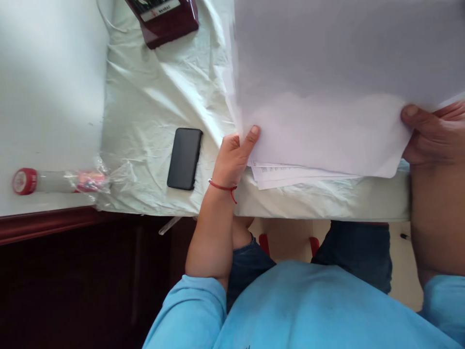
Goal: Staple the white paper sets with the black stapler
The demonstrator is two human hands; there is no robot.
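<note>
A large stack of white paper sheets (327, 131) is held up in front of me, its upper part in grey shadow. My left hand (234, 152), with a red string bracelet (222, 185) at the wrist, grips the left edge, thumb on top. At the right edge my right hand (436, 133) pinches the paper in the same way, thumb on the face and fingers behind. Below the held paper, the edges of printed sheets (286, 175) stick out near the table's front; whether they are also held cannot be made out.
On the pale green tablecloth (145, 111) lies a black phone (184, 158), left of my left hand. A dark red box-like object (169, 24) stands at the back left. A clear tube with red ends (58, 181), partly in plastic wrap, lies far left.
</note>
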